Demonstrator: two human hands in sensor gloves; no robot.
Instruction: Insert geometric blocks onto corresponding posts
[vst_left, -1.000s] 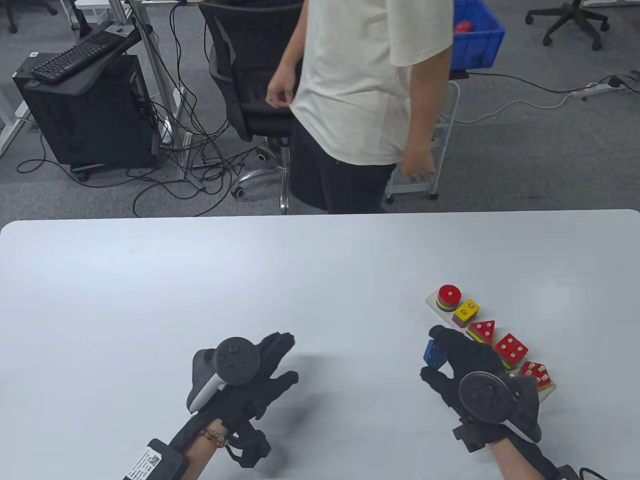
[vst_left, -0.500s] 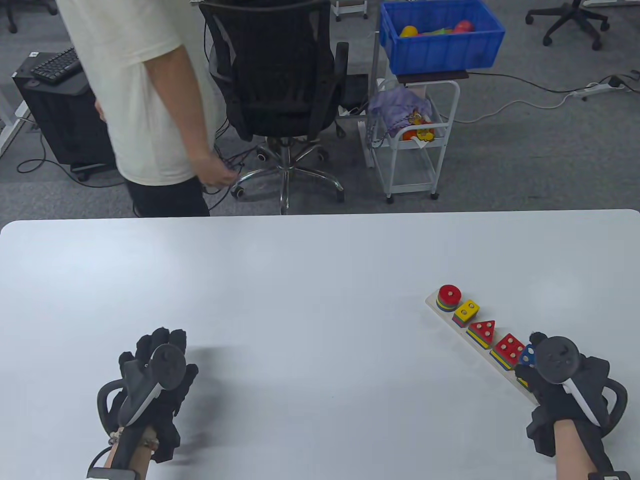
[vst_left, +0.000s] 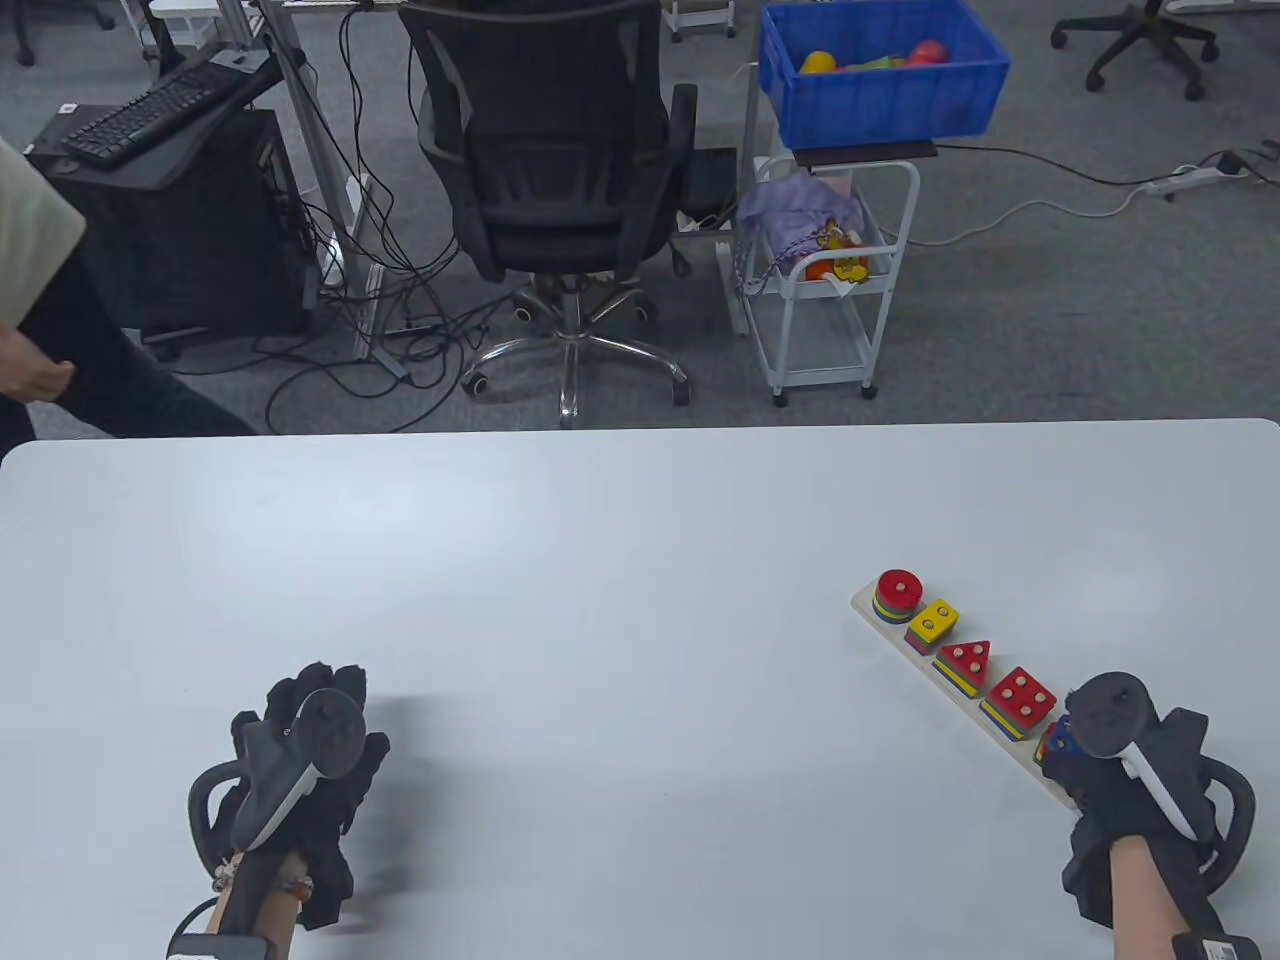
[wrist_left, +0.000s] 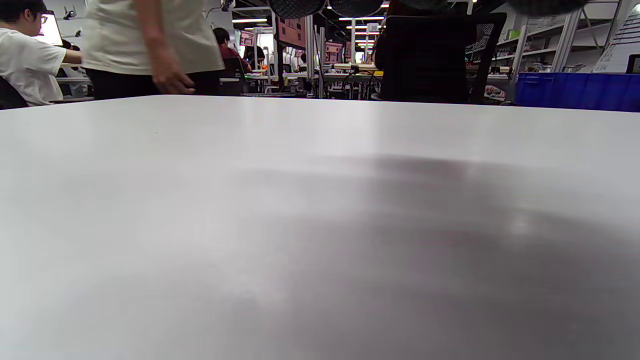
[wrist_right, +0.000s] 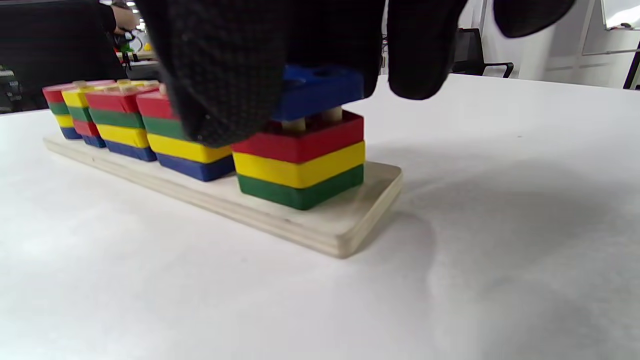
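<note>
A wooden post board lies at the table's right and carries several stacks of coloured blocks. My right hand grips a blue block over the stack at the board's nearest end. In the right wrist view the blue block sits level on the posts, a small gap above the red, yellow and green stack, and my gloved fingers curl round it. My left hand rests on the table at the near left and holds nothing.
The other stacks are topped by a red disc, a yellow square, a red triangle and a red four-hole block. Beyond the table stand an office chair, a white cart and a person at the left edge.
My right hand carried the blue block from the board's left side to its near end and lowered it onto the posts. My left hand drew back leftwards. The person walked left.
</note>
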